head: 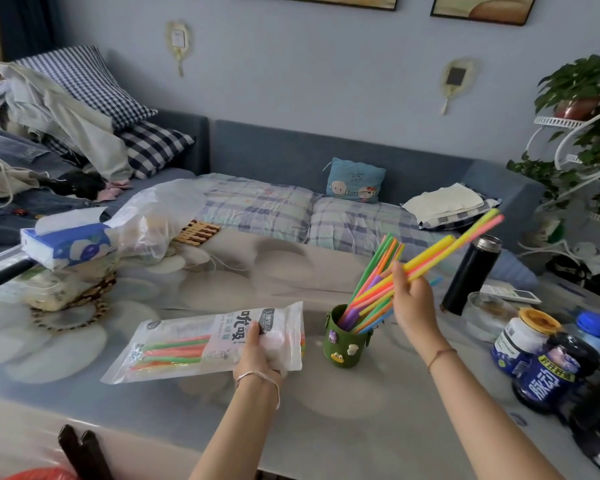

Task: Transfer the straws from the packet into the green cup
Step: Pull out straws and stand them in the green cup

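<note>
A white plastic straw packet lies flat on the table, with several green, orange and pink straws still inside at its left half. My left hand grips the packet at its right, open end. The green cup, decorated with small charms, stands just right of the packet and holds several coloured straws leaning up and to the right. My right hand is raised above and right of the cup, shut on a few yellow, green and pink straws that point up to the right.
A black flask, a glass bowl and several jars and bottles crowd the table's right side. A tissue pack, a clear plastic bag and a container sit at the left. A sofa runs behind.
</note>
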Demonstrator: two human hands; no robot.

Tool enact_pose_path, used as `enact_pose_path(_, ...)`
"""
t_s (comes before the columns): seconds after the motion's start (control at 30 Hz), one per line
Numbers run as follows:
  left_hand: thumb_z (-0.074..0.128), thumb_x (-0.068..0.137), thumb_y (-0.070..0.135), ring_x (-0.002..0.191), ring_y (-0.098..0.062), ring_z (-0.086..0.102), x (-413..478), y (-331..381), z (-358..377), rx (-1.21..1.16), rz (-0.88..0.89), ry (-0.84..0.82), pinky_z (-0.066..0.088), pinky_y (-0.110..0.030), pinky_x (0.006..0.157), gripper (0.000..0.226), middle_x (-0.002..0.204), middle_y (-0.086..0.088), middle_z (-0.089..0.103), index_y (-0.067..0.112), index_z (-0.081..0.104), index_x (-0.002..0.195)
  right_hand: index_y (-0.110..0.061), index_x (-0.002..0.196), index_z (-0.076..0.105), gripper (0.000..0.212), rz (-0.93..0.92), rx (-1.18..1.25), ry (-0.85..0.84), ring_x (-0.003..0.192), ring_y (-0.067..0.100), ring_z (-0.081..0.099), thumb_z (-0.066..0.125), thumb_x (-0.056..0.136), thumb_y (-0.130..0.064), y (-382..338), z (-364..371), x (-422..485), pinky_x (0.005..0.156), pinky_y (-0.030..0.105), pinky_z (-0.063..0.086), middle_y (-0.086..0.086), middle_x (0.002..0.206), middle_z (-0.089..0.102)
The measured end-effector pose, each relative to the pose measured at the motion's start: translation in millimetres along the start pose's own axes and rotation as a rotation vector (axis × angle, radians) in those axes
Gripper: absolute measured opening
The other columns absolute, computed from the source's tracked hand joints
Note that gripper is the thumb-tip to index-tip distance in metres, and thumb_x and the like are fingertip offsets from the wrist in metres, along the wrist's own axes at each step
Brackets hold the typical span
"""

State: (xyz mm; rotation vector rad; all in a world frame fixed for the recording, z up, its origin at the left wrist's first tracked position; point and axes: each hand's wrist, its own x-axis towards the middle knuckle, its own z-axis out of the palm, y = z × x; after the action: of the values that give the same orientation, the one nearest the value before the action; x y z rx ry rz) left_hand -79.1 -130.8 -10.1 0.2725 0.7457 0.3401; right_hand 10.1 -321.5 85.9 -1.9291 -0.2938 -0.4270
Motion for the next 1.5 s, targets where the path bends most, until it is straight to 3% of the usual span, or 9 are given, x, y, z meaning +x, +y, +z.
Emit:
enact_pose_path(0.2,0.079,0.079,0.026,0.117,-0.032,0.065,4.7,-3.3,0.1,0.022,0.014,0.005,0.05,-0.056,0.101,0.063,0.131,-0.011,0.066,0.008,0.056,0.135,-0.018,0.051,0.041,0.045,0.088,-0.365,-0.347,0.048,0.015,0.047,0.055,0.09,-0.037,33.4,25.2,0.6,0.051,0.029,0.035,-0.001,0.05,0.046)
enact_pose_path(0.43,0.077,0.081,0.027,0.117,-0.028,0.066,5.3,-4.0,-0.2,0.049,0.012,0.013,0.055,-0.05,0.094,0.062,0.131,-0.008,0.066,0.01,0.056,0.136,-0.015,0.05,0.042,0.048,0.065,-0.143,-0.014,0.046,0.022,0.049,0.054,0.09,-0.04,26.6,22.5,4.9,0.047,0.028,0.037,0.004,0.048,0.049)
enact_pose_path(0.63,0.074,0.084,0.024,0.117,-0.026,0.065,-2.6,-6.8,4.0,0.055,0.027,0.001,0.053,-0.046,0.098,0.057,0.131,-0.007,0.066,0.008,0.056,0.136,-0.01,0.073,0.057,0.027,0.082,-0.254,-0.129,0.056,0.023,0.065,0.066,0.083,-0.035,36.6,22.0,5.8,0.057,0.038,0.057,0.007,0.061,0.065)
enact_pose_path(0.73,0.078,0.08,0.026,0.112,-0.027,0.066,-8.8,-5.8,5.1,0.052,0.031,-0.009,0.051,-0.051,0.1,0.059,0.128,-0.007,0.067,0.007,0.058,0.132,-0.014,0.093,0.044,0.038,0.085,-0.1,-0.02,0.064,0.027,0.069,0.074,0.076,-0.029,34.9,17.1,-1.5,0.062,0.042,0.058,0.011,0.075,0.069)
enact_pose_path(0.9,0.079,0.08,0.027,0.107,-0.026,0.068,-28.1,-0.7,10.0,0.051,0.094,0.019,0.056,-0.046,0.092,0.057,0.125,-0.008,0.068,0.007,0.059,0.129,-0.034,0.077,0.034,0.036,0.181,0.125,0.189,0.064,0.026,0.066,0.067,0.081,-0.018,22.7,23.7,-44.9,0.069,0.052,0.055,0.006,0.069,0.062)
enact_pose_path(1.03,0.078,0.082,0.021,0.086,-0.017,0.065,-57.6,3.1,20.0,0.138,0.304,0.019,0.053,-0.032,0.08,0.043,0.106,-0.002,0.067,0.009,0.059,0.118,-0.015,0.081,0.05,0.015,0.484,0.619,0.007,0.064,0.015,0.064,0.048,0.095,-0.019,-0.3,49.1,-87.2,0.068,0.034,0.052,0.013,0.078,0.064)
enact_pose_path(1.23,0.08,0.078,0.015,0.085,-0.021,0.067,-89.6,7.7,25.7,0.527,0.618,-0.157,0.055,-0.027,0.07,0.026,0.101,-0.011,0.071,0.009,0.067,0.099,-0.012,0.131,0.048,0.038,0.921,1.254,-0.193,0.122,0.025,0.05,0.039,0.098,-0.029,-30.8,73.6,-112.3,0.103,0.02,0.03,0.011,0.132,0.054)
enact_pose_path(1.37,0.082,0.076,0.011,0.071,-0.001,0.068,-95.7,9.2,26.6,0.654,0.712,-0.261,0.053,-0.011,0.057,0.032,0.089,-0.005,0.073,-0.002,0.071,0.103,-0.012,0.131,0.051,0.042,0.865,1.349,-0.174,0.081,0.025,0.072,0.034,0.099,-0.033,-43.4,83.9,-117.6,0.062,0.028,0.059,0.012,0.094,0.074)
enact_pose_path(1.5,0.083,0.076,0.016,0.074,-0.006,0.067,-99.9,13.5,28.1,0.524,0.677,-0.195,0.053,-0.014,0.057,0.021,0.089,-0.002,0.072,0.011,0.07,0.093,-0.013,0.12,0.06,0.033,0.808,1.22,-0.128,0.092,0.027,0.065,0.045,0.096,-0.03,-41.0,88.8,-121.1,0.076,0.036,0.053,0.015,0.104,0.07)
